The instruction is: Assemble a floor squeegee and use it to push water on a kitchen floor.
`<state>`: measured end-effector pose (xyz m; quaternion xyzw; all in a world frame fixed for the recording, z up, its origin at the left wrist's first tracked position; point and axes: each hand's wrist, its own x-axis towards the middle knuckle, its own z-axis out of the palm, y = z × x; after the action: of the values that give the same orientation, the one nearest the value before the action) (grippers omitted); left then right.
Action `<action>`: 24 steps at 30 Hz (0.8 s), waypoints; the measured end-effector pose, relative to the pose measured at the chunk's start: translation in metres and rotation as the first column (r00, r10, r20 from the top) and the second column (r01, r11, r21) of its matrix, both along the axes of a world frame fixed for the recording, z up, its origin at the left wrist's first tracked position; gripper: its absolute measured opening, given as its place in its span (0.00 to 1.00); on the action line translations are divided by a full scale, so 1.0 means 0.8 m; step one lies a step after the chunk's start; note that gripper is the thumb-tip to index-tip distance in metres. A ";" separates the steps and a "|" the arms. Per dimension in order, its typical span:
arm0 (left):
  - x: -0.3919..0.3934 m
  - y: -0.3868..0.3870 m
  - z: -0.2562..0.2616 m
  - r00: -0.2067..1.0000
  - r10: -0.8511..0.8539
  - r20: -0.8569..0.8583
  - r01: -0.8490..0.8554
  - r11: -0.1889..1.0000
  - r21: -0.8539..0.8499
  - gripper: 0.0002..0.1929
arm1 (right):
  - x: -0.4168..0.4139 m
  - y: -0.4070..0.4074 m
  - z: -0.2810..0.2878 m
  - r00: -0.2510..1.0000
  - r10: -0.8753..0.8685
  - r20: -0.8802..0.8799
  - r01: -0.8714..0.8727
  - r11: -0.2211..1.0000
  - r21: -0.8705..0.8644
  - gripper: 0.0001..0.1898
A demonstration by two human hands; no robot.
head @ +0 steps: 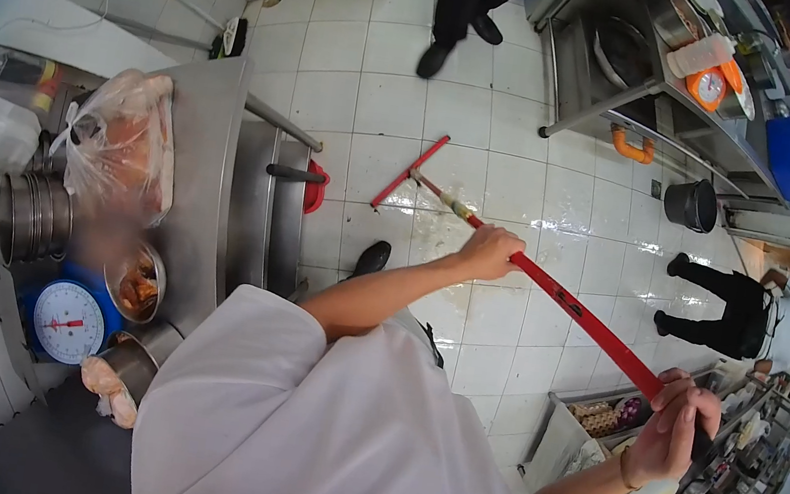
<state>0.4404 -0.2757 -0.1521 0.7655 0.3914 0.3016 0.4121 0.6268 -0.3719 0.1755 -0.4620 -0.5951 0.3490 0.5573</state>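
Observation:
A floor squeegee with a red handle (586, 316) slants across the view, its narrow red blade (413, 172) lying on the wet white floor tiles (512, 184). My left hand (491, 252) is closed around the lower part of the handle, just above a taped joint (457, 206). Near the black top end, my right hand (684, 424) grips the handle with its fingers curled over it. My black shoe (372, 259) stands on the tiles below the blade.
Left is a steel counter (203, 167) with bagged food (126, 141) and a dial scale (68, 322). A steel table (612, 99) and black bucket (691, 204) stand upper right. One person (466, 7) stands ahead; another (734, 314) bends at right.

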 end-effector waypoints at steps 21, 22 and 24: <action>-0.147 0.004 -0.026 0.931 0.346 0.112 -0.350 0.937 0.013 0.04 | -0.157 0.079 0.002 0.958 0.285 -0.037 -0.287 0.957 -0.040 0.08; -0.151 0.003 -0.012 0.938 0.325 0.123 -0.332 0.942 0.048 0.04 | -0.163 0.081 0.008 0.958 0.286 -0.035 -0.287 0.958 -0.022 0.08; -0.166 0.006 0.002 0.948 0.310 0.068 -0.313 0.950 0.026 0.05 | -0.183 0.086 0.017 0.936 0.344 -0.077 -0.346 0.938 -0.015 0.08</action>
<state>0.3073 -0.2710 -0.1507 0.6916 0.4885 0.3940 0.3576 0.4802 -0.3032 0.1892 -0.3451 -0.6412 0.4663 0.5024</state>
